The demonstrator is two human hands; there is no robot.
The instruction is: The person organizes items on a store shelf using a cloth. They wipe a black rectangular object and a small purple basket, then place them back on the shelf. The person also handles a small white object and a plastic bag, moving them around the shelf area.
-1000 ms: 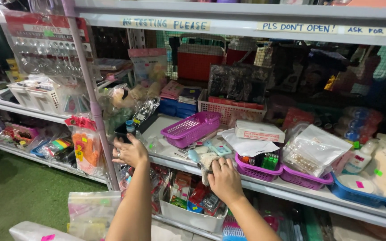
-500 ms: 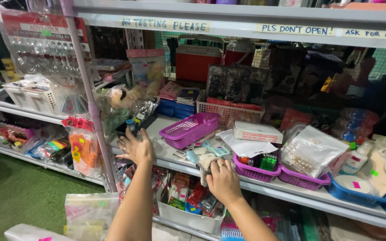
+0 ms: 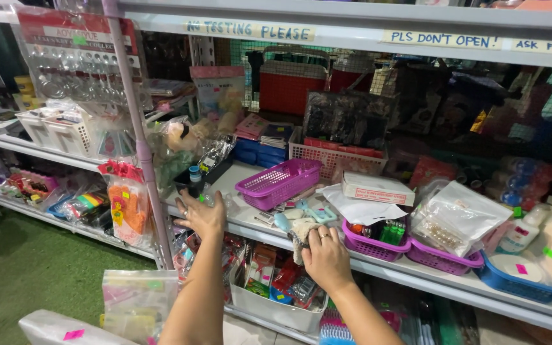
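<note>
Signs: two pale strips with blue handwriting [image 3: 250, 30] run along the top shelf edge, above your reach.
Packages: a red-topped card of small glassware [image 3: 75, 61] hangs upper left; a flat white box [image 3: 378, 188] lies right of the purple basket [image 3: 278, 184].
Left hand: your left hand [image 3: 200, 214] is at the shelf edge, fingers spread, fingertips at a small dark bottle [image 3: 194, 187].
Right hand: your right hand [image 3: 326, 257] has its fingers curled together onto a pale cloth item [image 3: 300, 235] at the shelf's front lip.
</note>
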